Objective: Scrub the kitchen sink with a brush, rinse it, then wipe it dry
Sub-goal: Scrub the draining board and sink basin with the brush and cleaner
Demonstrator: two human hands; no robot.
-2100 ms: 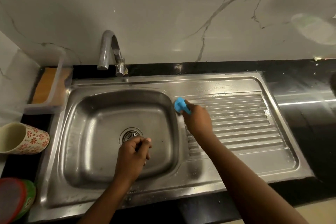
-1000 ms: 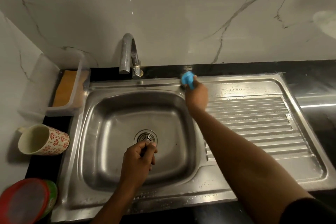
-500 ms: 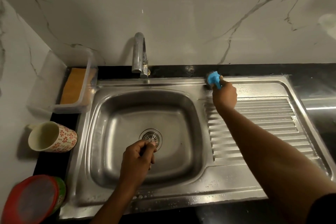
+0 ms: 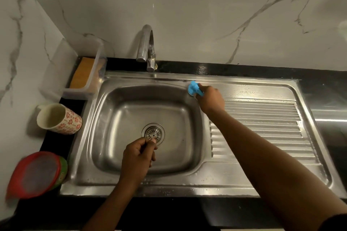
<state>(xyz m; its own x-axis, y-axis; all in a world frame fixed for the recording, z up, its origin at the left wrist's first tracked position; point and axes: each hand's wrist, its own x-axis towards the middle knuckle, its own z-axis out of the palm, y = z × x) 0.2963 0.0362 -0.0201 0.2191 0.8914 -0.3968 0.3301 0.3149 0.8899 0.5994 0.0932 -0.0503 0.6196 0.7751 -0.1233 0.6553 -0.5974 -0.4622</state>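
We judge the blue brush light, stiff and wet-slick, best held by its stubby top. Our right hand has its grip curled round it at the sink back rim. It has slid left towards the tap. Our left hand keeps its grip curled, with nothing visible in it.

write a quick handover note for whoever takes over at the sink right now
Right hand grips the brush, on the back rim of the sink beside the drainboard.
Left hand is curled above the drain, nothing visible in it.
No water runs from the tap; droplets on the front rim.
Done: scrubbing underway. Left: finish scrubbing, rinse, wipe dry.
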